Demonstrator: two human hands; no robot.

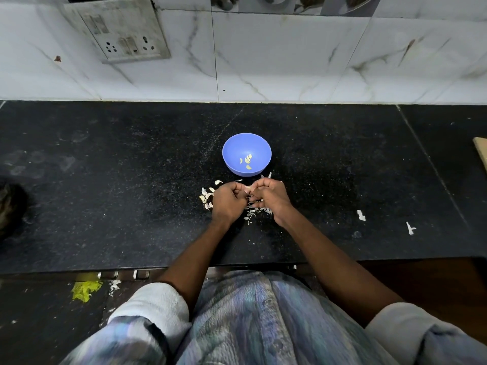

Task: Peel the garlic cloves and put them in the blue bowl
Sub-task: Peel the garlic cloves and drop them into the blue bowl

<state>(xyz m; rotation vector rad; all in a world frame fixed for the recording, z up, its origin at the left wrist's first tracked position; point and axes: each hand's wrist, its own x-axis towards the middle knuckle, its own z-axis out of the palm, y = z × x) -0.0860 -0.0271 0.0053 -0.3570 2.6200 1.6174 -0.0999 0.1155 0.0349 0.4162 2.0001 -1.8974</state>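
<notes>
Item: garlic clove (247,191), pinched between curled fingers of left hand (228,200) and right hand (268,197) just before the blue bowl (259,148) on the black surface (105,180); risk: slippery clove popping loose among peel scraps (254,213).

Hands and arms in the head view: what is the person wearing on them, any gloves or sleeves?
No gloves: the left hand and right hand are bare, with no ring or watch showing. Both forearms are bare too. The shirt sleeves are rolled above the elbows, showing pale whitish cuffs; the shirt itself is a streaky blue-grey print.
</notes>
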